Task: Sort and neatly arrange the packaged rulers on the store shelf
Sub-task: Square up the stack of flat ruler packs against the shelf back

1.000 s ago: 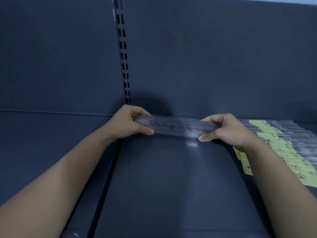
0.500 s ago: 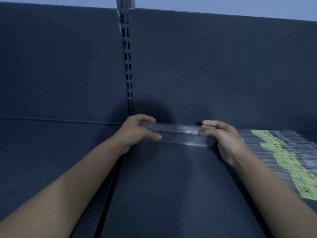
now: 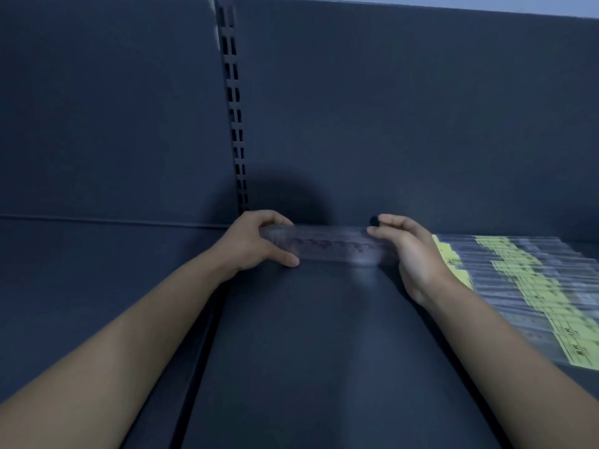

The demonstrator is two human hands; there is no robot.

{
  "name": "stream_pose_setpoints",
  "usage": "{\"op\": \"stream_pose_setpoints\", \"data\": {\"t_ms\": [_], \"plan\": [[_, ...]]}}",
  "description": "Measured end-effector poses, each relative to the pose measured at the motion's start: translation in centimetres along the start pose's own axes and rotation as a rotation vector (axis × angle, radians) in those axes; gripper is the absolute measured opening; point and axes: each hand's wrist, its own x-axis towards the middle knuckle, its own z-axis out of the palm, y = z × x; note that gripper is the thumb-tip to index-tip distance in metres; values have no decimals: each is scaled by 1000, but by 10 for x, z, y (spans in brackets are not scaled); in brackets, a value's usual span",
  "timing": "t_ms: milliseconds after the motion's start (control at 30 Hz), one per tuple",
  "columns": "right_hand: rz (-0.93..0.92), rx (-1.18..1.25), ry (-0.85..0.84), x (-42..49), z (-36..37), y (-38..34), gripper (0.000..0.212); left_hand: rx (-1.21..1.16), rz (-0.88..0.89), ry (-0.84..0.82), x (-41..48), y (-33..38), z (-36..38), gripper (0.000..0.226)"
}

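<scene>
A clear packaged ruler (image 3: 330,246) lies crosswise at the back of the dark shelf (image 3: 308,351), close to the back panel. My left hand (image 3: 256,243) pinches its left end between thumb and fingers. My right hand (image 3: 411,251) holds its right end, fingers curled over the top edge. To the right, a row of several packaged rulers (image 3: 531,286) with yellow-green labels lies side by side on the same shelf, partly hidden behind my right wrist.
A slotted upright post (image 3: 235,108) runs down the dark back panel just left of my left hand. A lower, separate shelf section (image 3: 81,286) lies to the left, past a seam. A small dark hole (image 3: 374,221) shows beside my right fingers.
Both hands have carried the ruler back toward the rear panel. My right hand's fingers have shifted from gripping the end to curling over its top edge.
</scene>
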Motion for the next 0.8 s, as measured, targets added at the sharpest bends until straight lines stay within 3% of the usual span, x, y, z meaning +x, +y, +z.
{"op": "stream_pose_setpoints", "data": {"t_ms": [133,267,433,600,700,800], "plan": [[19,-62,-63,-2,-4,-3,43,41,26,-88,-1,-1,-18,43],[-86,-577,-240,-6,-11,-6,62,45,45,-59,-1,-4,-22,33],[-342,-833,-171,-7,-10,-9,37,-4,108,35,-1,-2,-20,19],[-387,-1026,-255,-14,-4,-23,28,-207,309,155,-12,33,-16,20],[-428,-925,-235,-20,7,-21,31,-369,448,224,-23,59,-5,25],[-441,-571,-237,-32,23,-21,36,-511,459,238,-32,79,4,45]]}}
